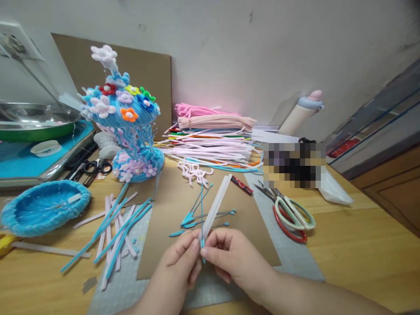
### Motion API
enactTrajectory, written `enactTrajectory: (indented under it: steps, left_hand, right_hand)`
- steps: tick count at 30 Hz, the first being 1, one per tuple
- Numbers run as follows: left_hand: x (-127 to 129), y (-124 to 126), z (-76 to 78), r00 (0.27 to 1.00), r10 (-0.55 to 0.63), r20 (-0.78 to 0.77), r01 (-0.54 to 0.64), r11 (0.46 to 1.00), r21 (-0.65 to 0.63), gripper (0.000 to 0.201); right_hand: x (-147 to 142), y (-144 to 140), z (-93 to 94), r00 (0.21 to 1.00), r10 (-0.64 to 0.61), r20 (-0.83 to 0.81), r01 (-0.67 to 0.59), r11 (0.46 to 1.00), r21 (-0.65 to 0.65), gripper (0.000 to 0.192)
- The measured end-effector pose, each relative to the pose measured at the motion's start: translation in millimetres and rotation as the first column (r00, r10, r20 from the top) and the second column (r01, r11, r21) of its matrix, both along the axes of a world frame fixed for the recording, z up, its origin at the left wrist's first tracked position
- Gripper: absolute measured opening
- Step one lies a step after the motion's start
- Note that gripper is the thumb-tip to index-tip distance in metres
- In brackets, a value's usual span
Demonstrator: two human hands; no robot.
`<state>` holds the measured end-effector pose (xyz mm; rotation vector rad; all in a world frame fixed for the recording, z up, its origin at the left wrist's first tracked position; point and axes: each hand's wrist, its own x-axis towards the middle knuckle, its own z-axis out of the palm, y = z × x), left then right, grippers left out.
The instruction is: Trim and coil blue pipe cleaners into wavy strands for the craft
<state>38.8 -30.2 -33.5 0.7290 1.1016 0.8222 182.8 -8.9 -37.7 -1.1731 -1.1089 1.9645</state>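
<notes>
My left hand (182, 260) and my right hand (234, 258) meet low in the middle, both closed in a pinch. Between their fingertips stands a thin blue pipe cleaner (202, 214), trimmed to a bare stem with a fuzzy blue tip at the bottom. Behind it, a pair of translucent white sticks (217, 203) slants up to the right; whether a hand holds them is hidden. Just beyond, several similar trimmed blue pieces (188, 218) lie on the brown cardboard (256, 245). Curled pale pink pipe cleaner pieces (195, 173) sit at its far edge.
Scissors (292, 214) and a red clip (242, 185) lie right. Cut pipe cleaners (111, 236), a blue fuzzy bowl shape (46, 208) and a flowered pipe-cleaner carousel-like piece (123, 118) stand left. Pipe cleaner bundles (210, 144) and a bottle (300, 114) are at the back.
</notes>
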Motion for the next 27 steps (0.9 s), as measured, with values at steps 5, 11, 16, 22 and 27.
enactTrajectory:
  steps: [5,11,16,22,27]
  left_hand:
    - [0.3,0.0,-0.3,0.996,-0.015,0.084,0.015,1.0,0.003,0.05]
    - [0.3,-0.8,-3.9,0.989,-0.079,0.127,0.066,0.992,0.105,0.045]
    - [-0.3,-0.4,-1.0,0.994,-0.076,0.076,0.066,0.99,0.126,0.036]
    - [-5.3,2.1,7.3,0.967,-0.09,0.24,0.091,0.996,0.009,0.032]
    - [-3.3,0.2,17.4,0.904,-0.12,0.41,0.203,0.965,-0.166,0.03]
  right_hand:
    - [-2.2,-0.6,1.9,1.0,-0.005,0.011,0.005,1.0,0.0,0.047]
    - [-3.0,-1.9,3.8,0.999,-0.021,-0.035,0.022,1.0,0.005,0.049]
    - [-1.2,-2.3,5.8,0.995,0.016,-0.103,-0.023,0.997,-0.073,0.045]
    - [13.2,5.0,12.8,0.998,-0.067,0.018,0.065,0.993,0.099,0.046]
    - [20.1,11.9,14.6,0.953,-0.303,-0.007,0.292,0.911,0.291,0.028]
